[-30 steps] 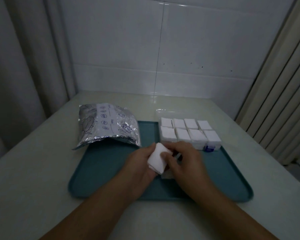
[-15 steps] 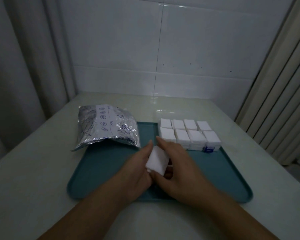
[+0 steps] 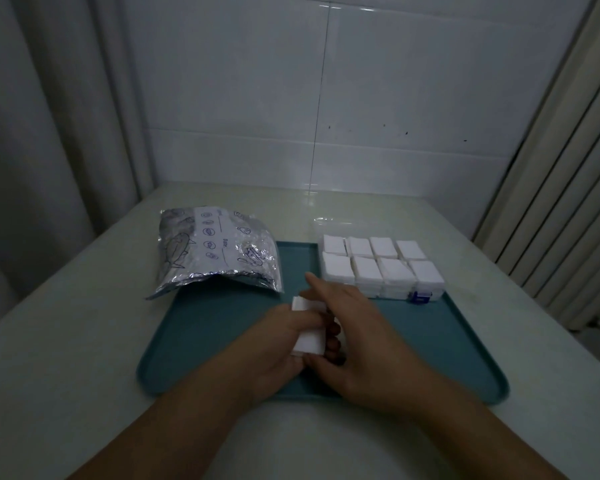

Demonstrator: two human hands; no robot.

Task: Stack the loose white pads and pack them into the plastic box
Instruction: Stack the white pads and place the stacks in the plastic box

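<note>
Both hands, left hand (image 3: pixel 274 344) and right hand (image 3: pixel 354 337), grip a small stack of white pads (image 3: pixel 309 336) over the teal tray (image 3: pixel 201 341). Far right, the plastic box (image 3: pixel 381 268) looks almost full; this stack probably remains to pack.

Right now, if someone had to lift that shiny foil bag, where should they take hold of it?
Probably by its near edge, coming from the person's side. The foil bag lies flat, half on the table and half over the teal tray rim, and that near edge lifts off the surface, leaving a gap for fingers to slip under.
</note>
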